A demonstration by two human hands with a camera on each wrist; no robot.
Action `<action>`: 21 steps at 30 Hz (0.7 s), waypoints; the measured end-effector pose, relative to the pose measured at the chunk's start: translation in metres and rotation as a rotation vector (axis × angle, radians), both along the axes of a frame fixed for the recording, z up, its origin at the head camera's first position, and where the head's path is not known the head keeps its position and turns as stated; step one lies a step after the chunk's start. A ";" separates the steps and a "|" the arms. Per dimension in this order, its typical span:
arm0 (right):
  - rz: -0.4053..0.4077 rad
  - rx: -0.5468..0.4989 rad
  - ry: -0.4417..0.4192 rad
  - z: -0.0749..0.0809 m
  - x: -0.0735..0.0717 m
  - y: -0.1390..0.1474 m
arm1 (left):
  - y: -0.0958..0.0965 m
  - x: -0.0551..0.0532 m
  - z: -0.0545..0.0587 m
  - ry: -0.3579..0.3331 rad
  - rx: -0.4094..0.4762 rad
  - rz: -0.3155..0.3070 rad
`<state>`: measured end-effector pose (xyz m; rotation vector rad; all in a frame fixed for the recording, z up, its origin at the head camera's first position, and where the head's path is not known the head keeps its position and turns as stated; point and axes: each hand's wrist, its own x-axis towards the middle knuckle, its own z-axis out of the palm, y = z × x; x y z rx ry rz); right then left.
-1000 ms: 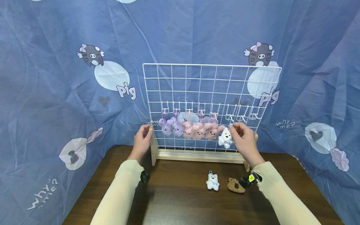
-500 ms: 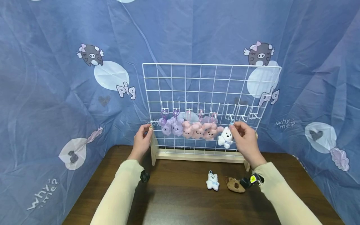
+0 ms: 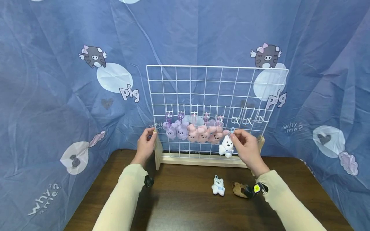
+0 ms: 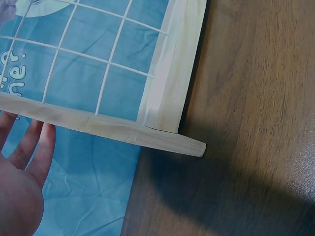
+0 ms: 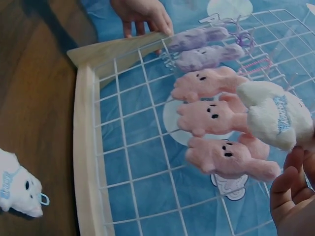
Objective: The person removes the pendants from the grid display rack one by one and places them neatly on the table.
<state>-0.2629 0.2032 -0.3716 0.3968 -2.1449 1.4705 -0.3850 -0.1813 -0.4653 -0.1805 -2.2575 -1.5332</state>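
Observation:
My right hand [image 3: 246,148] pinches a white plush bear keychain [image 3: 226,147] near its light-blue loop. The keychain is in front of the white wire grid rack [image 3: 190,80], below the bare hooks [image 3: 248,121] on its right. In the right wrist view the plush [image 5: 275,115] overlaps the pink ones. My left hand [image 3: 145,144] grips the rack's wooden side post [image 4: 88,123], fingers behind it in the left wrist view. Two purple plush keychains [image 3: 182,130] and three pink bunny keychains [image 3: 203,134] hang in a row from hooks.
Another white plush keychain [image 3: 218,186] lies on the dark wooden table [image 3: 173,205]. Right of it lies a brown plush keychain [image 3: 238,190], partly covered by the right wrist camera [image 3: 249,192]. Blue printed cloth [image 3: 202,35] hangs behind and at both sides.
My right hand has moved left and down with the white plush keychain, from just under a hook to below and left of it. My left hand stays on the post.

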 end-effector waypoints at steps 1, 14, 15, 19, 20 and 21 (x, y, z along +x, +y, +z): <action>0.003 0.007 -0.003 0.000 0.001 -0.002 | 0.000 0.000 0.000 -0.004 0.002 -0.001; 0.052 0.068 -0.110 -0.058 -0.022 -0.009 | 0.000 0.000 -0.001 -0.013 0.009 -0.007; 0.058 0.071 -0.119 -0.062 -0.022 -0.010 | 0.000 0.000 -0.001 -0.013 0.009 -0.008; 0.074 0.092 -0.156 -0.075 -0.024 -0.015 | 0.000 0.000 -0.001 -0.009 0.006 -0.008; 0.074 0.095 -0.163 -0.077 -0.023 -0.017 | 0.000 0.000 -0.001 -0.009 0.006 -0.009; 0.074 0.100 -0.169 -0.081 -0.024 -0.019 | 0.000 0.000 0.000 -0.009 0.009 -0.011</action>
